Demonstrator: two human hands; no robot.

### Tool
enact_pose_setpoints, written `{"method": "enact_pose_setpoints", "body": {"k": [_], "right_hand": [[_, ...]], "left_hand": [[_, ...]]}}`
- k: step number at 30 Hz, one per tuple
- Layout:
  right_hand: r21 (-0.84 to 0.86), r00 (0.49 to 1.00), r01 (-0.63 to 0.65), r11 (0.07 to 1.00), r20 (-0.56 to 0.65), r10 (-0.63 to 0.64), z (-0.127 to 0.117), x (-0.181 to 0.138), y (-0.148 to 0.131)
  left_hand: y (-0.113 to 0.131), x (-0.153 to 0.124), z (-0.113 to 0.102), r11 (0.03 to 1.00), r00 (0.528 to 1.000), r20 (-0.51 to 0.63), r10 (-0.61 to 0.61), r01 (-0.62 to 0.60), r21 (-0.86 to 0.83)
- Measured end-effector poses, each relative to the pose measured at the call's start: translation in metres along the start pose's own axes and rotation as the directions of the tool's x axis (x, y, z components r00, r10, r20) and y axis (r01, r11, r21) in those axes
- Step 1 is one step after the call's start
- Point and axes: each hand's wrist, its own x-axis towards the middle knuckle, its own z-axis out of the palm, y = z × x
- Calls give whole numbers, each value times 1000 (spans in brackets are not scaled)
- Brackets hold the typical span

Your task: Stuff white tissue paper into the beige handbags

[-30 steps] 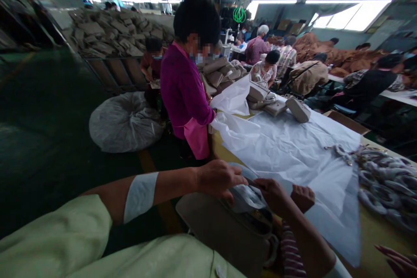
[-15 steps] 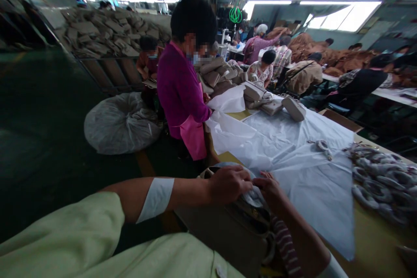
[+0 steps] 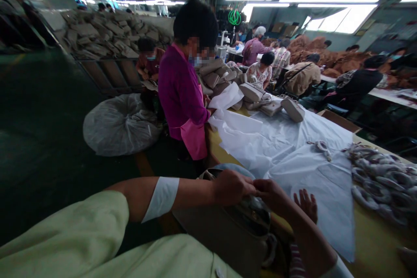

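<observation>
At the near edge of the yellow worktable (image 3: 374,234), right against the person's lap, there's a taupe handbag (image 3: 221,234) standing up with its mouth open. It looks like smooth greyish-brown leather, and something pale and crinkly, plastic or paper stuffing (image 3: 252,204), sits in the opening. Too dark in there to say more.

The left hand (image 3: 232,187) is curled over the top rim of the bag, fingers bent down and pinching something at the opening. The right hand (image 3: 275,195) meets it fingertip to fingertip over the same spot, also closed in a pinch, though what exactly each one grips is hidden by the knuckles. Just beside the right hand there's another small hand (image 3: 306,204) with the fingers spread, resting on the white sheets (image 3: 293,156).

Room-wise it's tight: the sheets cover most of the table beyond the bag, a pile of wrapped straps (image 3: 381,182) sits to the right, and a co-worker in a purple top (image 3: 182,91) stands at the table's left side, well apart. More handbags (image 3: 260,95) sit at the far end.
</observation>
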Motion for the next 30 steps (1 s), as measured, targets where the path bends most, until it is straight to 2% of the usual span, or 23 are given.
{"method": "enact_pose_setpoints", "body": {"k": [3, 7, 9, 12, 19, 23, 25, 26, 30], "right_hand": [[31, 998, -52, 998, 47, 50, -2, 0, -16], [33, 993, -103, 994, 69, 101, -8, -4, -18], [75, 988, -136, 988, 81, 129, -8, -4, -16], [99, 982, -178, 979, 78, 171, -6, -3, -16], [-92, 994, -104, 990, 27, 107, -8, -3, -32], [-71, 994, -98, 993, 39, 101, -10, -7, -33], [-53, 995, -86, 995, 44, 89, -10, -10, -33], [-53, 996, -78, 996, 39, 80, -9, -12, -32], [-116, 999, -44, 992, -2, 44, -7, -14, -33]], "left_hand": [[9, -3, 1, 982, 995, 34, 98, -102, 161], [16, -13, -2, 998, 998, -15, 64, -64, 25], [15, -18, -5, 993, 993, -44, 114, -114, 1], [10, -21, -9, 974, 975, 15, 223, -224, 28], [7, 1, 2, 968, 949, 212, 234, -247, 41], [7, -6, -6, 947, 949, 120, 291, -304, 101], [1, -20, -20, 952, 960, 41, 276, -279, 122], [-4, -28, -26, 963, 973, 8, 229, -228, 143], [-20, -55, -34, 961, 993, 31, 116, -120, 251]]}}
